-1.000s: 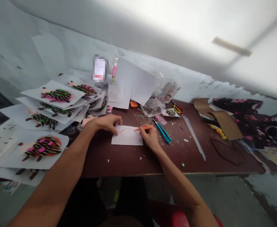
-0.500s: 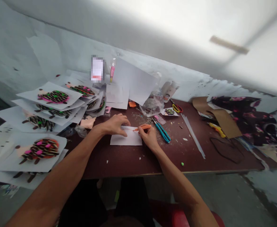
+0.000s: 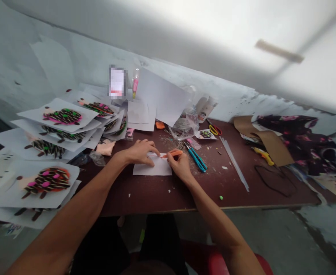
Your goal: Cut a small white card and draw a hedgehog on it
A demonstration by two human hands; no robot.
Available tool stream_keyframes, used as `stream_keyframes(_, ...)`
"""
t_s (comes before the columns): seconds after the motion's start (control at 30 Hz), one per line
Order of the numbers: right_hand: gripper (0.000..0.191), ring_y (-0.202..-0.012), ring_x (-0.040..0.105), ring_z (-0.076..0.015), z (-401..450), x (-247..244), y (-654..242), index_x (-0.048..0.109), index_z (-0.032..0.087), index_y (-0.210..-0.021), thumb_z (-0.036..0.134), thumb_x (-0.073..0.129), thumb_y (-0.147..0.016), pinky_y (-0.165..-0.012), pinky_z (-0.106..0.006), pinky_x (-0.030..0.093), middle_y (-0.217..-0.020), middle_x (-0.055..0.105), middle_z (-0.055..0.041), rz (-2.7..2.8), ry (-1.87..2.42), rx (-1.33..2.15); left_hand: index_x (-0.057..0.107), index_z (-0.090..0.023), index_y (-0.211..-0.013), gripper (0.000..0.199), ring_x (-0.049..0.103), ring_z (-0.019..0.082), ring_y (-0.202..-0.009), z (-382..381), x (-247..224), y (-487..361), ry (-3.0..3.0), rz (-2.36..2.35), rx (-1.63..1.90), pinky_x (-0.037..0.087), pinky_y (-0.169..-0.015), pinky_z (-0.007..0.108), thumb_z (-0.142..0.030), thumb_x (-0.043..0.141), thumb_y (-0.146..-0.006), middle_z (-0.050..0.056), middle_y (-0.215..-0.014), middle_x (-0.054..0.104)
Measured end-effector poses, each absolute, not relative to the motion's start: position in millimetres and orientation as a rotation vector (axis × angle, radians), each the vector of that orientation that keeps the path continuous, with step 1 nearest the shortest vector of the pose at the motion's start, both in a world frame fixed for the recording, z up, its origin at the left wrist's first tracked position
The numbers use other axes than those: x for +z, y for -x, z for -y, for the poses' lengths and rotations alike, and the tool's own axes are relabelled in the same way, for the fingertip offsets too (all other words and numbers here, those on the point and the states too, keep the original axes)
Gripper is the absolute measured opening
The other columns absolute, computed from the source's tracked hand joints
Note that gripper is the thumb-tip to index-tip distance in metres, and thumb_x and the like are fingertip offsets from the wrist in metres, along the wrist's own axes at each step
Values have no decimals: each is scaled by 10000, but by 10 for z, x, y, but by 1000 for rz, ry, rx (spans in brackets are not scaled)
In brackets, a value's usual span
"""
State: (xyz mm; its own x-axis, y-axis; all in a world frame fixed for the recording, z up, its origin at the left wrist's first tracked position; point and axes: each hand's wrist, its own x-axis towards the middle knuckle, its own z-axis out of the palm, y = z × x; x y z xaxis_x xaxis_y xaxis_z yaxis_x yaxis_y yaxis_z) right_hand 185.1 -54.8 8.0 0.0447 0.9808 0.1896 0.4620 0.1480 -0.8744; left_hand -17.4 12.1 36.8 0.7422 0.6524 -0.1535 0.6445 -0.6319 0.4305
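A white sheet of paper [image 3: 152, 170] lies flat on the dark red table before me. My left hand [image 3: 143, 152] rests on its upper left part, thumb and fingers apart and pressing on the paper. An orange marker [image 3: 175, 153] is pinched in my right hand [image 3: 180, 163], its tip down at the paper's top edge between the two hands. A faint coloured line shows near the tip. Just right of my right hand lie teal-handled pliers or cutters [image 3: 197, 159]; their exact kind is hard to make out.
Stacks of paper with hedgehog figures [image 3: 63, 115] fill the left side. Behind are a crumpled plastic bag [image 3: 186, 126], scissors [image 3: 214, 130] and a small hedgehog picture [image 3: 206, 134]. Clear glue sticks [image 3: 235, 164], a yellow glue gun [image 3: 264, 156] and brown cardboard [image 3: 275, 149] lie rightward.
The marker tip has shifted slightly left along the paper's top edge. My left fingers have moved a little closer to it, and the paper stays in place.
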Motion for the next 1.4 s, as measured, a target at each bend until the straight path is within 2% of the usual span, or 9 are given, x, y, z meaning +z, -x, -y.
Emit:
stream_keyframes(0.4,237,-484,446,-106,545,88,-1875,672,173,-690,350,546,-786,-483,-228,315,-546,538,21,1572,1446,706,680,-367,-1223,508,476,300,-1126,-127,346,175,-2495,-1026,-8,335,-954,400,-464,723,-727,54,-1233,572)
stream_keyframes(0.8,228,-474,410,-102,552,133,-1889,560,197,-586,357,519,-743,-480,-234,285,-508,461,41,1578,1474,655,687,-348,-1223,512,480,310,-1125,-118,360,172,-2502,-1033,-19,342,-957,412,-458,725,-724,60,-1250,567)
stream_keyframes(1.4,176,-482,382,-98,560,164,-1890,492,202,-546,335,482,-661,-481,-234,274,-504,428,42,1559,1533,677,689,-361,-1218,503,483,313,-1146,-136,318,182,-2510,-1029,-5,347,-963,417,-470,716,-728,59,-1263,567)
